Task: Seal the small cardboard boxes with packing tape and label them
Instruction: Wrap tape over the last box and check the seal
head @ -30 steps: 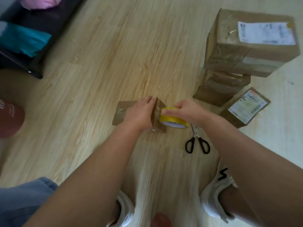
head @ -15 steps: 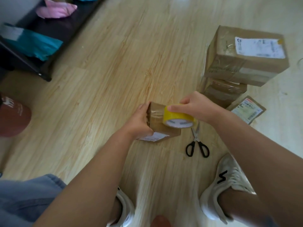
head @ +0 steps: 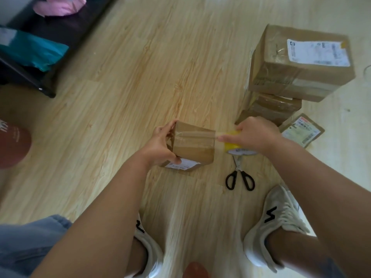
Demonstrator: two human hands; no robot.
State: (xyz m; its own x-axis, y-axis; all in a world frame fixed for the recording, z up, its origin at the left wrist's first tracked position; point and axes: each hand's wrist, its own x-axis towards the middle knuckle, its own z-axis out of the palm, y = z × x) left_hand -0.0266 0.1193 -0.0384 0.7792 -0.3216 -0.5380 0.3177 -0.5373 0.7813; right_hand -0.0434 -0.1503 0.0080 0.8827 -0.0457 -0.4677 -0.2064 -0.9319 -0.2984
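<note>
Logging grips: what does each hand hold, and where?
Left hand grips the box at its left end; right hand holds the tape roll by its outer band.

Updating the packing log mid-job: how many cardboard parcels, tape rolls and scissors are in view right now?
Cardboard parcels: 4: held box, top stacked box, lower stacked box, flat labelled parcel; more may hide in the stack
Tape rolls: 1, yellow tape roll
Scissors: 1, black scissors
Total: 6

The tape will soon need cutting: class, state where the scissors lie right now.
In the head view the scissors lie on the floor, right of centre, between the yellow tape roll in the right hand and the right shoe.
</note>
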